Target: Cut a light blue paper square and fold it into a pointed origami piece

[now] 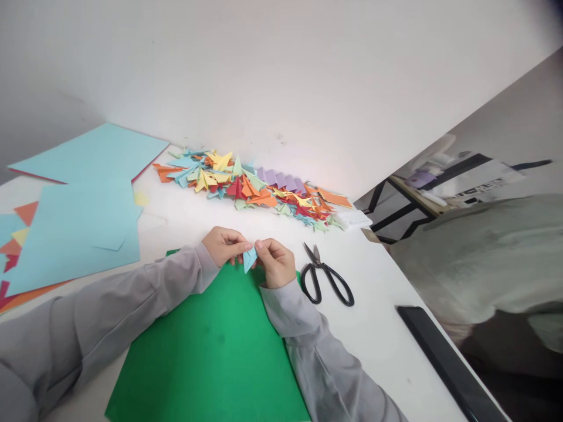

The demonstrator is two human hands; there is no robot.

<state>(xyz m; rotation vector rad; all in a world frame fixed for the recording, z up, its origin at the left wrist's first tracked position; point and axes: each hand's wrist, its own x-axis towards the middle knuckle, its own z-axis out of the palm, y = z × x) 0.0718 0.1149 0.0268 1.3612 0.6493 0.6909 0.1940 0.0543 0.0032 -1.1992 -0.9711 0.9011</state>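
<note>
Between my two hands is a small folded piece of light blue paper (249, 259), its pointed end hanging down. My left hand (225, 246) pinches its upper left edge between thumb and fingers. On the other side, my right hand (276, 264) grips the paper's right edge the same way. Both hands are held over the far end of a green mat (211, 351). A pair of scissors (323, 272) with black handles lies just right of my right hand, blades slightly apart and pointing away.
Along the wall runs a heap of folded paper pieces (246, 184) in many colours. Light blue sheets (79, 228) and coloured scraps (17, 240) lie at the left. A black flat bar (444, 357) rests near the table's right edge. Beyond it is a person's pale green garment (475, 258).
</note>
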